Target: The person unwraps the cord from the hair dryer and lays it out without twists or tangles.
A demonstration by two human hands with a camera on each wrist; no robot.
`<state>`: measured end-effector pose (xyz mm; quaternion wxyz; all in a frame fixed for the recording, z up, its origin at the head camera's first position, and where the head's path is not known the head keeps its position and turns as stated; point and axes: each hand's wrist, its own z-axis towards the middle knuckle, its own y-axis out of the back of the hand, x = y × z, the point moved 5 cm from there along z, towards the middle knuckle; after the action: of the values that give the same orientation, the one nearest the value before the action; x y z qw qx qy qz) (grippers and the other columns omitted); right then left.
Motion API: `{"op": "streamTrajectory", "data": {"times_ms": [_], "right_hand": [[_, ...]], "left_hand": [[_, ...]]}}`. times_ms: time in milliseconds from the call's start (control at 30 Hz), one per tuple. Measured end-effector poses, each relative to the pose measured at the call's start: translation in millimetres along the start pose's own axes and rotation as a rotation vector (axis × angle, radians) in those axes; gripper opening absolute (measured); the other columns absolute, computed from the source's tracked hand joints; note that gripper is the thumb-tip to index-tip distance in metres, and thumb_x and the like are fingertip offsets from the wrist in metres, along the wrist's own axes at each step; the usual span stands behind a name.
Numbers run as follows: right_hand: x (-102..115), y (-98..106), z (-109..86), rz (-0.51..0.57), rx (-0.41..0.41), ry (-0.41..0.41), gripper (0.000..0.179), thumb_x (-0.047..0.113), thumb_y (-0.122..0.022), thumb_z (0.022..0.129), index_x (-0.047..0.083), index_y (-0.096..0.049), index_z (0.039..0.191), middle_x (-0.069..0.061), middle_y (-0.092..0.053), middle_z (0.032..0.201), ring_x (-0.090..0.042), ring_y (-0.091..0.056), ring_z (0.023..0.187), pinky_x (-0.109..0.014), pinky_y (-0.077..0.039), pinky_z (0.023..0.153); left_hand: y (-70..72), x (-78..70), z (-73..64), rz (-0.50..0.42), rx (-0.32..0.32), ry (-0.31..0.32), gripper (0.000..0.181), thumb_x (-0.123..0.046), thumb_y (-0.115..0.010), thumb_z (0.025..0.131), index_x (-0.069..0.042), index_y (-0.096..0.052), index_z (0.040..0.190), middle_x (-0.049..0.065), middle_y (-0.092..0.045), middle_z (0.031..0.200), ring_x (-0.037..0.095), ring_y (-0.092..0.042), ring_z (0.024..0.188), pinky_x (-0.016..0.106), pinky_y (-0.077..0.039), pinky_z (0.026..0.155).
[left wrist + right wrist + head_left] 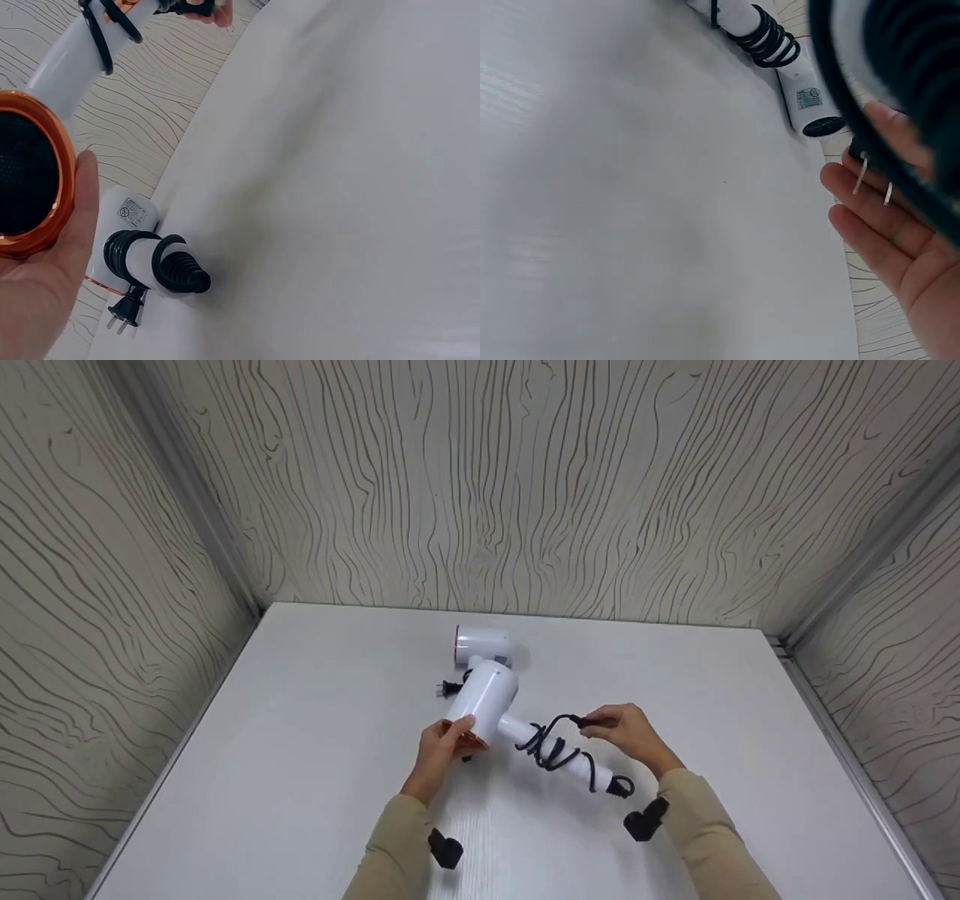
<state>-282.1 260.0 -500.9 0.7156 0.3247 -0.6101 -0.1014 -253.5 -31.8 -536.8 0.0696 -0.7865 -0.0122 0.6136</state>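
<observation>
A white hair dryer with a copper-coloured rim is held above the table. My left hand grips its barrel at the rim end, the thumb on top. In the left wrist view the dark round grille faces the camera. Black cord winds loosely round the handle. My right hand pinches the cord's plug; two metal prongs show in the right wrist view. Behind lies a second white hair dryer, its cord coiled tightly round its handle and its plug beside it.
Both dryers are over a white table. Wood-grain panels stand at the back and both sides, with metal posts at the corners. Black wrist devices sit on both forearms.
</observation>
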Motion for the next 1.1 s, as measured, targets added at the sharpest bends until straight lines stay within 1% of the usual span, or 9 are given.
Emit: {"op": "streamTrajectory", "data": {"times_ms": [100, 167, 267, 367, 533, 633, 800, 933, 1100], "right_hand": [[4.9, 7.7, 0.7, -0.04, -0.069, -0.001, 0.02, 0.011, -0.072, 0.084, -0.005, -0.071, 0.096, -0.023, -0.073, 0.093, 0.006, -0.065, 0.075, -0.012, -0.053, 0.071], [8.0, 11.6, 0.9, -0.05, -0.099, -0.007, 0.02, 0.011, -0.072, 0.084, -0.004, -0.072, 0.096, -0.022, -0.073, 0.094, 0.005, -0.065, 0.076, -0.012, -0.053, 0.072], [12.5, 14.9, 0.8, -0.044, -0.117, -0.019, 0.021, 0.012, -0.071, 0.085, -0.003, -0.071, 0.1, -0.021, -0.073, 0.097, 0.003, -0.067, 0.08, -0.011, -0.053, 0.074], [17.4, 17.0, 0.0, -0.042, -0.131, -0.018, 0.022, 0.013, -0.069, 0.087, -0.003, -0.07, 0.102, -0.02, -0.072, 0.098, -0.002, -0.068, 0.083, -0.011, -0.052, 0.075], [25.4, 20.9, -3.0, -0.052, -0.165, 0.001, 0.022, 0.012, -0.068, 0.087, -0.003, -0.069, 0.103, -0.019, -0.073, 0.097, -0.008, -0.069, 0.084, -0.01, -0.052, 0.075], [28.8, 23.5, -5.6, -0.033, -0.169, 0.003, 0.021, 0.01, -0.065, 0.089, -0.004, -0.068, 0.105, -0.02, -0.073, 0.095, -0.005, -0.069, 0.083, -0.009, -0.051, 0.077], [30.8, 27.1, -8.3, 0.055, -0.154, -0.002, 0.021, 0.007, -0.058, 0.094, -0.009, -0.065, 0.106, -0.021, -0.072, 0.088, 0.002, -0.066, 0.078, -0.009, -0.051, 0.08], [33.7, 27.9, -10.1, 0.099, -0.132, 0.018, 0.022, 0.008, -0.058, 0.095, -0.01, -0.064, 0.105, -0.023, -0.071, 0.088, 0.003, -0.066, 0.077, -0.01, -0.052, 0.081], [41.0, 26.9, -12.8, 0.111, -0.099, 0.068, 0.023, 0.01, -0.058, 0.095, -0.009, -0.064, 0.106, -0.025, -0.07, 0.09, 0.003, -0.066, 0.079, -0.009, -0.052, 0.082]], "left_hand": [[0.4, 0.0, -0.7, 0.027, 0.0, -0.002, 0.06, -0.04, -0.06, 0.092, 0.008, -0.049, 0.125, 0.016, -0.065, 0.112, 0.011, -0.068, 0.083, 0.035, -0.059, 0.09], [0.1, -0.2, -0.9, 0.035, 0.002, -0.002, 0.059, -0.04, -0.06, 0.092, 0.007, -0.049, 0.126, 0.015, -0.065, 0.112, 0.011, -0.068, 0.083, 0.035, -0.058, 0.091], [-0.5, -1.4, -1.4, 0.038, 0.007, -0.01, 0.057, -0.039, -0.061, 0.091, 0.007, -0.05, 0.122, 0.014, -0.066, 0.108, 0.01, -0.068, 0.082, 0.037, -0.058, 0.091], [-0.4, -1.9, -2.4, 0.051, 0.009, -0.016, 0.056, -0.039, -0.062, 0.091, 0.008, -0.05, 0.119, 0.014, -0.066, 0.106, 0.01, -0.069, 0.082, 0.038, -0.057, 0.092], [1.9, 0.6, -2.5, 0.09, -0.011, 0.008, 0.064, -0.041, -0.065, 0.088, 0.008, -0.047, 0.126, 0.019, -0.06, 0.119, 0.014, -0.067, 0.091, 0.041, -0.054, 0.099], [3.2, 2.1, -0.9, 0.09, -0.032, 0.025, 0.068, -0.041, -0.066, 0.087, 0.007, -0.045, 0.131, 0.021, -0.057, 0.126, 0.018, -0.065, 0.099, 0.044, -0.051, 0.104], [6.2, 2.8, 1.5, 0.068, -0.091, 0.038, 0.07, -0.044, -0.065, 0.087, 0.007, -0.045, 0.131, 0.021, -0.055, 0.129, 0.022, -0.063, 0.106, 0.046, -0.048, 0.107], [9.4, 2.9, 1.9, 0.06, -0.133, 0.038, 0.067, -0.046, -0.064, 0.088, 0.004, -0.048, 0.129, 0.02, -0.058, 0.127, 0.02, -0.065, 0.103, 0.046, -0.047, 0.108], [12.4, 2.7, 2.2, 0.051, -0.162, 0.025, 0.064, -0.047, -0.065, 0.087, 0.004, -0.051, 0.125, 0.018, -0.061, 0.121, 0.017, -0.066, 0.097, 0.043, -0.05, 0.105]]}}
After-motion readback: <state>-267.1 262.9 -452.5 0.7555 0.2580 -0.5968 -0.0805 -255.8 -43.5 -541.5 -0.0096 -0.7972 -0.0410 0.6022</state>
